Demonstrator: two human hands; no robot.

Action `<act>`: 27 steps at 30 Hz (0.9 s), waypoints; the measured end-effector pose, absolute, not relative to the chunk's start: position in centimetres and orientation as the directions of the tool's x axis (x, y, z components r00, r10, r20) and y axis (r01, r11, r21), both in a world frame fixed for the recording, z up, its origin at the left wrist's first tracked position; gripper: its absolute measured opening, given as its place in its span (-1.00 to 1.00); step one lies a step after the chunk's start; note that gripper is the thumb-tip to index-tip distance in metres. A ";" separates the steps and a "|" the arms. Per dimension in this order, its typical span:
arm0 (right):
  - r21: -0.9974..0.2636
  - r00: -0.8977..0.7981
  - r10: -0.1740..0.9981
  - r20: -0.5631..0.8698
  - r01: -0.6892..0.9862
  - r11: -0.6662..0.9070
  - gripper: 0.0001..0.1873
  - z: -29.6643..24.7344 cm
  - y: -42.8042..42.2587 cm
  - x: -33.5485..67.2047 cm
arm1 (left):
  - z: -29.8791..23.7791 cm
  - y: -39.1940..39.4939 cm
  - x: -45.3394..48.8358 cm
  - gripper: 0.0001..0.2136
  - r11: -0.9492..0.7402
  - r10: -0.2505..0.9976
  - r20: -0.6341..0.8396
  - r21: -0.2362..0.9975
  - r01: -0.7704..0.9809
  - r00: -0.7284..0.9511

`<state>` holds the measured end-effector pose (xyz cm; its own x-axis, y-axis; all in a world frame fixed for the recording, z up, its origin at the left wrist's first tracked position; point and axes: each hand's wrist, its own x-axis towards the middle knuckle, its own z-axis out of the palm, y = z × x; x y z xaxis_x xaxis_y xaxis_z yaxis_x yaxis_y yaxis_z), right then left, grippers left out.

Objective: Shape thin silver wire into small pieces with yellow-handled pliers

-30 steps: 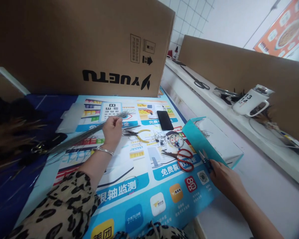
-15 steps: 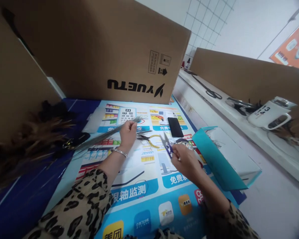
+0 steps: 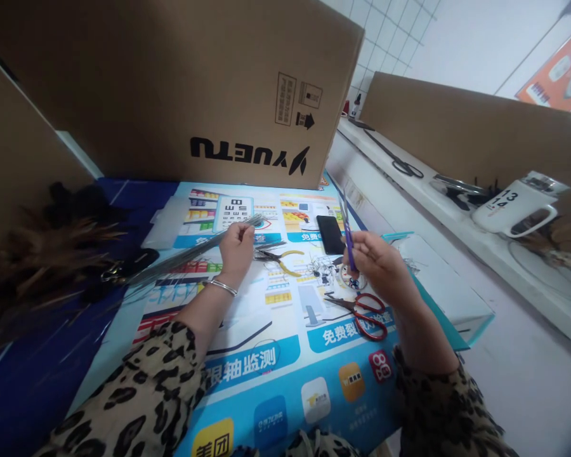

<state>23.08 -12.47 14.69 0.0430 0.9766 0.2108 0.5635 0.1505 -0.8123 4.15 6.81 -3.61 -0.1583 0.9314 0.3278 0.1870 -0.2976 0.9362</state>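
Our left hand is curled almost closed, thumb against fingers, around a bundle of thin metal wires. The bundle's long end slants off between eight and nine o'clock from that fist, and its short end sticks out at about one o'clock. Our right hand is partly closed, with its fingers gripping purple-handled snips. We hold them nearly upright in the view, with the blades toward twelve o'clock; we cannot tell how far these are parted.

Yellow-handled pliers lie at three o'clock from our left hand, near it, and at their own three o'clock are tangled wire scraps. A black phone lies at ten o'clock from our right hand, just beyond the snips in the view. Red-handled scissors rest at six o'clock from the same hand, and an open teal-and-white box stands at four.

Well apart, between two and three o'clock from our right hand, a white mug sits on the ledge. The big YUETU carton rises at eleven o'clock from our left hand, behind the printed tabletop sheet.
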 end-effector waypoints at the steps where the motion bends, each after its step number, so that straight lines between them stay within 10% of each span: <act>1: -0.838 0.052 0.986 0.156 0.535 0.104 -0.78 13.7 -13.2 24.5 | -3.6 6.8 4.2 -0.83 -0.301 0.929 0.332 0.935 0.188 -0.163; 11: -0.770 0.326 0.942 -0.082 0.579 -0.267 -0.78 2.5 -18.5 31.3 | -2.3 6.0 4.5 -0.90 -0.292 0.928 0.313 0.948 0.130 -0.202; 18: -0.836 0.215 0.976 -0.041 0.528 -0.151 -0.76 8.7 -16.6 28.0 | -1.9 5.7 4.3 -0.89 -0.275 0.939 0.292 0.955 0.111 -0.182; 27: -0.786 0.121 0.926 0.359 0.573 0.230 -0.83 19.0 -13.9 20.8 | -3.3 6.5 4.2 -0.83 -0.277 0.932 0.307 0.946 0.167 -0.192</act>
<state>20.82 -13.88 19.00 0.1208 0.9256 0.3586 0.5733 0.2299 -0.7865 4.19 6.53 -3.31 -0.1924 0.9322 0.3066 0.1672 -0.2768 0.9463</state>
